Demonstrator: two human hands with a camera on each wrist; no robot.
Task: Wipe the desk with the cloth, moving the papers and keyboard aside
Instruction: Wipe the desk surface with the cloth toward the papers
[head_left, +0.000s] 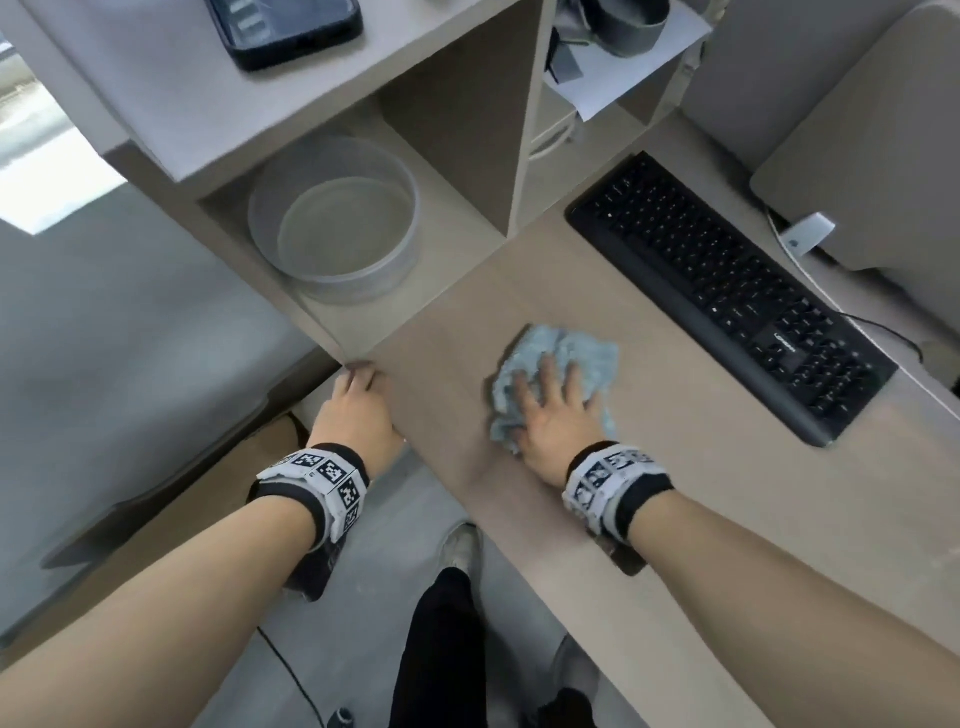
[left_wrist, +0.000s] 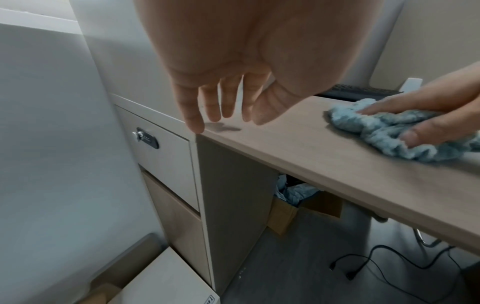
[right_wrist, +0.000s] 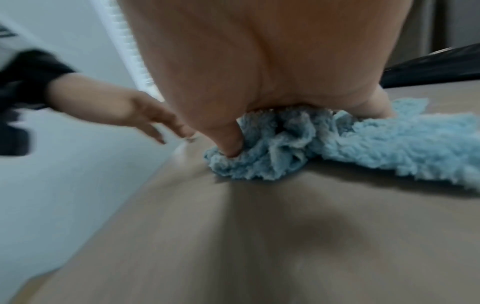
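Observation:
A crumpled light-blue cloth (head_left: 571, 348) lies on the wooden desk (head_left: 675, 509), left of a black keyboard (head_left: 727, 291) set at an angle. My right hand (head_left: 550, 400) presses flat on the cloth with fingers spread; in the right wrist view the thumb digs into the cloth (right_wrist: 376, 144). My left hand (head_left: 358, 395) is at the desk's left front corner, fingers straight, holding nothing; its fingertips (left_wrist: 194, 125) touch the corner edge. The left wrist view shows the cloth (left_wrist: 384, 127) under the other hand. A white sheet (head_left: 623, 78) lies on a back shelf.
A round grey tub (head_left: 332, 223) sits in an open shelf compartment behind the desk corner. A dark tray (head_left: 280, 26) lies on the shelf top. A grey monitor base (head_left: 857, 156) stands behind the keyboard. Below are a locked drawer (left_wrist: 148, 137), a cardboard box and floor cables (left_wrist: 376, 265).

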